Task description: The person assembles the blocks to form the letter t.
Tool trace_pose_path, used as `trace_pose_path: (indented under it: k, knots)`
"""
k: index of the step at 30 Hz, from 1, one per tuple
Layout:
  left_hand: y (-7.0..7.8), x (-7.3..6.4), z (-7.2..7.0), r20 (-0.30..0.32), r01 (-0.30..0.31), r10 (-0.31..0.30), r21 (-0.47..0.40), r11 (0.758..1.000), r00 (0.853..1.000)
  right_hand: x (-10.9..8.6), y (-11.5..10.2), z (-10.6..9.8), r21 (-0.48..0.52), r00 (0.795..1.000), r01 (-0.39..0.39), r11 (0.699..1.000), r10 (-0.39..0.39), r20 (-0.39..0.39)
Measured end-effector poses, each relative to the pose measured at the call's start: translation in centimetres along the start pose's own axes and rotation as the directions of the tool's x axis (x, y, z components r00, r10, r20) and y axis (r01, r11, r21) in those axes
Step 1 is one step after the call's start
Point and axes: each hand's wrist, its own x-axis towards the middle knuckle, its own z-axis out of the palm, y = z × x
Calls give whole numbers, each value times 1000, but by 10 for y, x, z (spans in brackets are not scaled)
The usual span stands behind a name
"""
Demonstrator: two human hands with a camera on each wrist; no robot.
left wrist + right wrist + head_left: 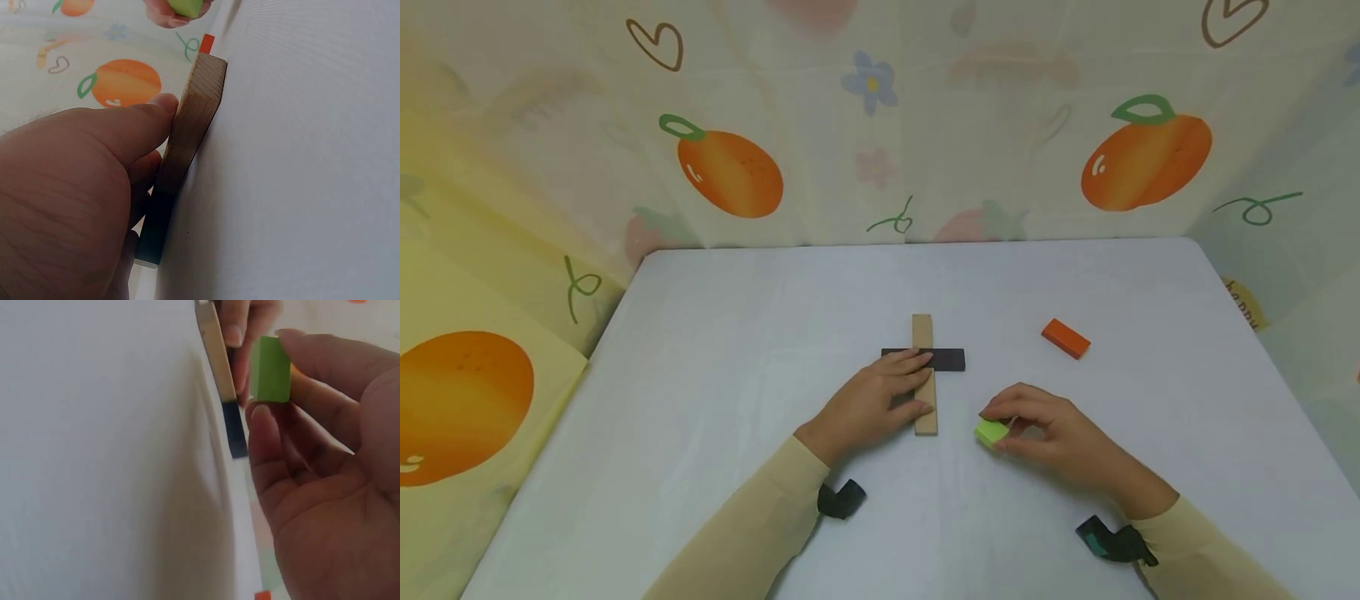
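Note:
On the white table, a black block (951,360) lies crosswise, with pale wood showing on its far side (922,331) and near side (927,423). Together they form a cross; whether the wood is one piece or two I cannot tell. My left hand (874,398) rests on it, fingertips on the black block and near wood, thumb (147,122) laid on the wood in the left wrist view. To the right, my right hand (1056,429) pinches a lime-green block (273,370) between thumb and fingers. That block is apart from the cross.
An orange-red block (1066,339) lies at an angle on the white table (737,333), farther back and right. Behind the table's far edge hangs a cloth (902,150) printed with oranges and flowers. Dark straps (842,500) show at both sleeves.

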Motion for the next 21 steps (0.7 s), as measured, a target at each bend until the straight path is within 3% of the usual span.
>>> trace_pose_path:
  k: [9, 21]
  knots:
    - [-1, 1, 0, -4, -4, 4, 12, 1000, 1000, 8, -4, 23, -22, 988, -132, 991, 133, 84]
    - [-2, 0, 1, -4, -11, 11, 2, 1000, 1000, 20, -9, 46, -109, 984, -97, 989, 112, 141]
